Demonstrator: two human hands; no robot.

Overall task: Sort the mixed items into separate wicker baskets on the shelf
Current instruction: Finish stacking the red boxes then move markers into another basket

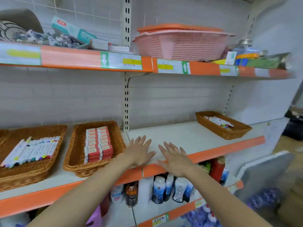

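White shelf (pixel 188 135), orange edge, tiled wall behind. Left hand (pixel 139 152) and right hand (pixel 176 158) lie flat, fingers spread, holding nothing. Three baskets: markers (pixel 31 149), red boxes (pixel 98 145), far-right basket (pixel 223 124) with contents too small to identify. Upper shelf blurred.

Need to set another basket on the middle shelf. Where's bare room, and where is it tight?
Bare shelf runs from the red-box basket to the far-right wicker basket; the open left hand and right hand lie flat at its front edge. Further left it is crowded: the marker basket sits close beside the red-box basket, with only a narrow gap.
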